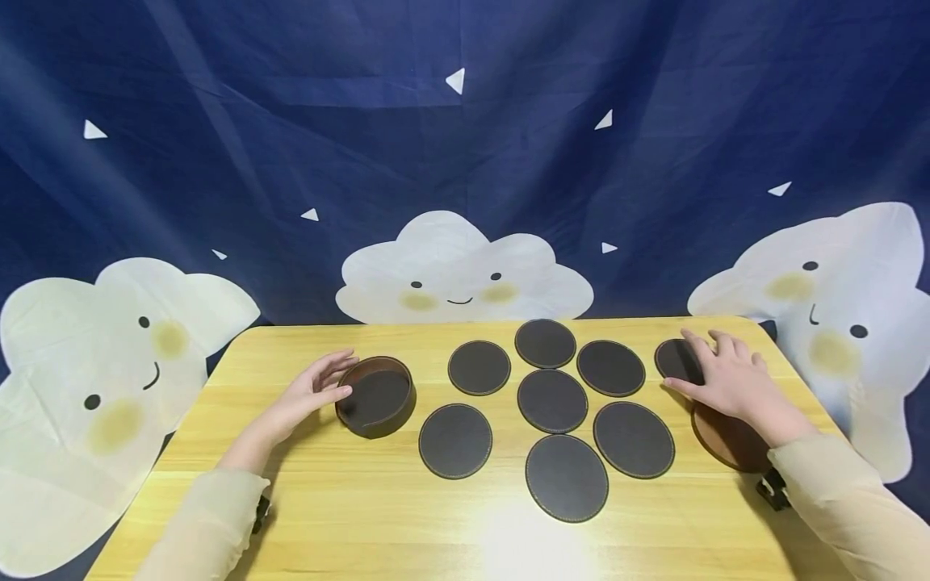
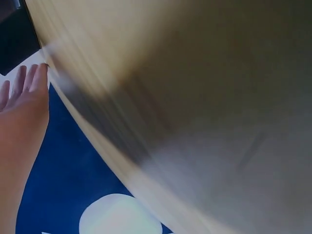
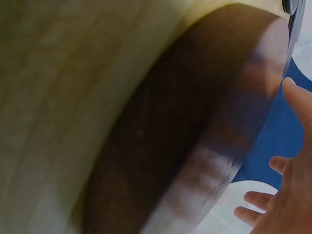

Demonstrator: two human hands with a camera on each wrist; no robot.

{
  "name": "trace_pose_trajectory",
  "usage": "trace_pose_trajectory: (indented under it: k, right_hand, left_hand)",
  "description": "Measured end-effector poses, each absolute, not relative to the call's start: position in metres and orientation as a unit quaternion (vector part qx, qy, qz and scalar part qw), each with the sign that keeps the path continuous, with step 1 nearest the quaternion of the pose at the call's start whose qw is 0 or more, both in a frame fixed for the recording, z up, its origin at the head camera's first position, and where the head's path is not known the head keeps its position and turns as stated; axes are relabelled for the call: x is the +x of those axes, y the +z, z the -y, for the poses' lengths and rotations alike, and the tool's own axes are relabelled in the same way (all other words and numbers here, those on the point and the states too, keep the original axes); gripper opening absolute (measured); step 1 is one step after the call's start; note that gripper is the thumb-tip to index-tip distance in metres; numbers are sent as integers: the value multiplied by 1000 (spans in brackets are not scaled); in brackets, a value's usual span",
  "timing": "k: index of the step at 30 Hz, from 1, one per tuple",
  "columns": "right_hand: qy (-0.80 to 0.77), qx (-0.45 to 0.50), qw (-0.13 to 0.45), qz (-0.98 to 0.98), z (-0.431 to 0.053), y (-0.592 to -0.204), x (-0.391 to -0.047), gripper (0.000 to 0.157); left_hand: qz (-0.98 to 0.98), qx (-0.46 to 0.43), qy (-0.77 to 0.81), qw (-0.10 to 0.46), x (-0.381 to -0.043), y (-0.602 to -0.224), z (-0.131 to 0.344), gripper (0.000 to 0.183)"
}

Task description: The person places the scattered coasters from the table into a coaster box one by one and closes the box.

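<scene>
At the table's left, a round dark holder (image 1: 378, 424) with a brown inner wall stands upright. My left hand (image 1: 312, 391) is at its left side, thumb at the near rim and fingers behind it. The left wrist view shows this hand's fingers (image 2: 29, 80) fairly straight beside the holder's dark side. On the right, my right hand (image 1: 730, 379) spreads over a dark round coaster (image 1: 676, 359), thumb and index finger near its edge. Under that wrist lies a brown round lid (image 1: 726, 440), partly hidden by the arm; its thick side (image 3: 161, 107) fills much of the right wrist view.
Several dark stitched coasters lie flat mid-table, among them a central coaster (image 1: 552, 401), a near coaster (image 1: 567, 478) and a left coaster (image 1: 455, 441). The wooden table (image 1: 349, 516) ends at a blue curtain (image 1: 465, 161) with clouds.
</scene>
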State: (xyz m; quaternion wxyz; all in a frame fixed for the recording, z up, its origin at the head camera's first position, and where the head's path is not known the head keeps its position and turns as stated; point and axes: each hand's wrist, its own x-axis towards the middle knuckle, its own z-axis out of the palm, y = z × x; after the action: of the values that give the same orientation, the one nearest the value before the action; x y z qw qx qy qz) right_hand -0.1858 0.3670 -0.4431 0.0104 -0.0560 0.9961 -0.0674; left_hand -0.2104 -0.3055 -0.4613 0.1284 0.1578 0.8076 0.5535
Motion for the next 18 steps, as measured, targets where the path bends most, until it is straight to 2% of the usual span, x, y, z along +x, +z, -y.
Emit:
trace_pose_trajectory:
  k: [9, 18]
  right_hand:
    - [-78, -74, 15, -994, -369, -448, -193, 90]
    - [-81, -84, 30, -993, -371, -453, -198, 89]
  left_hand:
    - [-781, 160, 576, 181, -205, -462, 312, 75]
    - [-759, 185, 591, 201, -200, -466, 318, 81]
